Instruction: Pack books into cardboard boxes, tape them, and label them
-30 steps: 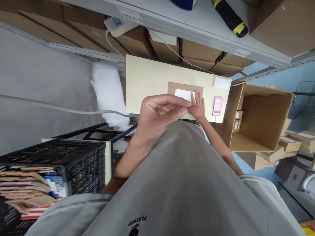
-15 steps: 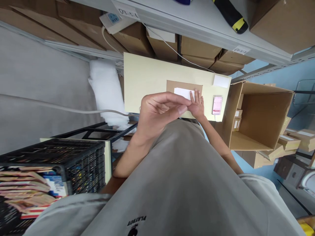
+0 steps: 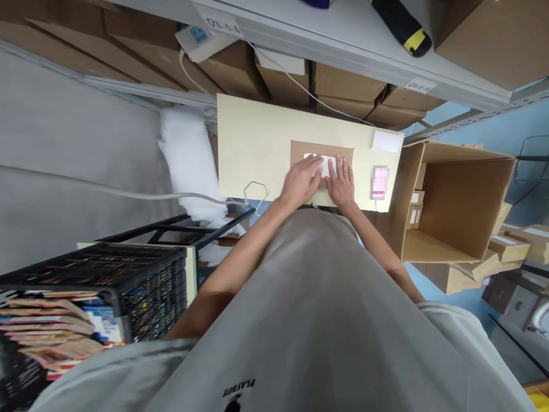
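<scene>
A flat brown cardboard piece, perhaps a box or mailer, lies on the pale yellow tabletop. On its top is a white label, partly covered by my fingers. My left hand lies over the label's left part, fingers stretched out. Over the right part rests my right hand, flat with its fingers spread. Neither hand grips anything. To the right of the cardboard lies a phone with a pink, blurred screen and a cable at its lower end.
A white paper stack lies at the table's right corner. Beside the table stands a large open carton. A shelf with a black-yellow handle overhangs the back. White wrap and a black crate are at left.
My left hand has come down from a raised pinch near the camera onto the label, and its fingers have straightened. My right hand stays nearly in place.
</scene>
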Motion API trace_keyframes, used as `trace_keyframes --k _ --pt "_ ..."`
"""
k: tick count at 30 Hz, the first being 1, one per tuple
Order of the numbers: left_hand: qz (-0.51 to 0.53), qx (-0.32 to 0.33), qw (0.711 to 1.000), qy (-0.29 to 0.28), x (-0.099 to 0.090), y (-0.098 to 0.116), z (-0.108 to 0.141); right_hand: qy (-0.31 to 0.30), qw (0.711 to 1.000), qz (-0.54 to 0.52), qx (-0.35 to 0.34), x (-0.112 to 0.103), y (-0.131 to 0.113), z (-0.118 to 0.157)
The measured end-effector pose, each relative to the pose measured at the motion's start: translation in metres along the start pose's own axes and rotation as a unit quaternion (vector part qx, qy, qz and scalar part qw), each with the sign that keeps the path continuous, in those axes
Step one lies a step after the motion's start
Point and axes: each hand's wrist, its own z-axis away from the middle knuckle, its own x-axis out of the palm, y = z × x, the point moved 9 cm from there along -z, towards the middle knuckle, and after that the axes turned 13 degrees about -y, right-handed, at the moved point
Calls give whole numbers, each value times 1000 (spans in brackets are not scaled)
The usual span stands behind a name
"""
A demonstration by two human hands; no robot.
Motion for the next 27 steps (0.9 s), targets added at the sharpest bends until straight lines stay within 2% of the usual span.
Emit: trace_keyframes --k 3,5,7,12,15,17,19,21,23,27 --pt "-121 8 984 -130 65 -33 -12 -12 999 -5 -41 13 -14 -2" --pt "-140 7 977 -161 83 -52 -12 -15 999 -14 -45 19 -15 -3" --pt "-142 -15 979 -148 76 -73 -8 -6 999 -22 -27 19 -4 -2" --pt "-122 -121 984 -45 15 -134 14 9 995 -59 78 12 65 18" --pt "-62 -169 984 -4 2 -157 33 3 988 -130 88 15 100 38" --pt "9 -206 978 16 9 -167 46 -7 980 -189 65 22 107 50" --pt "93 -241 966 22 28 -173 56 -18 968 -246 52 32 106 59" --pt "160 -270 949 25 48 -173 62 -27 954 -293 51 41 97 62" --pt "194 -285 938 42 61 -169 64 -26 946 -319 50 44 85 60" --pt "183 -280 936 112 59 -150 60 27 946 -316 71 27 70 53"
